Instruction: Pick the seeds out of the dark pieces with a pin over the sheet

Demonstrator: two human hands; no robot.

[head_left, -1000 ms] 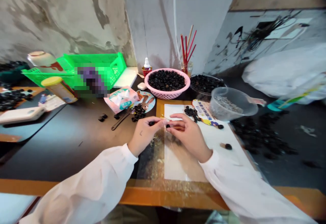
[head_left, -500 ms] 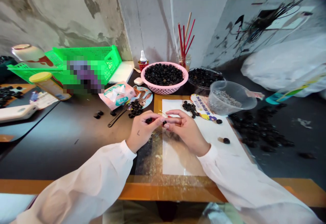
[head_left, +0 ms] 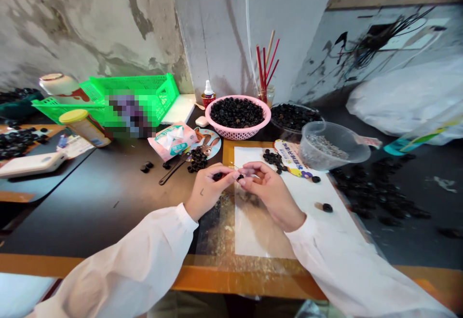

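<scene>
My left hand (head_left: 208, 192) and my right hand (head_left: 272, 193) are held close together above a white paper sheet (head_left: 260, 231). The left fingers pinch a small black bead (head_left: 217, 176). The right fingers pinch another small black bead (head_left: 240, 177), and a thin metal pin (head_left: 236, 166) shows just above them. Between the two hands, the fingertips hide part of what they hold. A small heap of black beads (head_left: 273, 159) lies on the paper beyond my right hand.
A pink basket (head_left: 237, 134) full of black beads stands at the back, next to a clear plastic bowl (head_left: 334, 146) of grey bits. Black pieces (head_left: 379, 187) lie scattered on the dark table at right. A green plastic crate (head_left: 159, 86) stands at back left.
The whole view has shifted slightly with my head. My hands stay close together over the paper, and both still hold their beads.
</scene>
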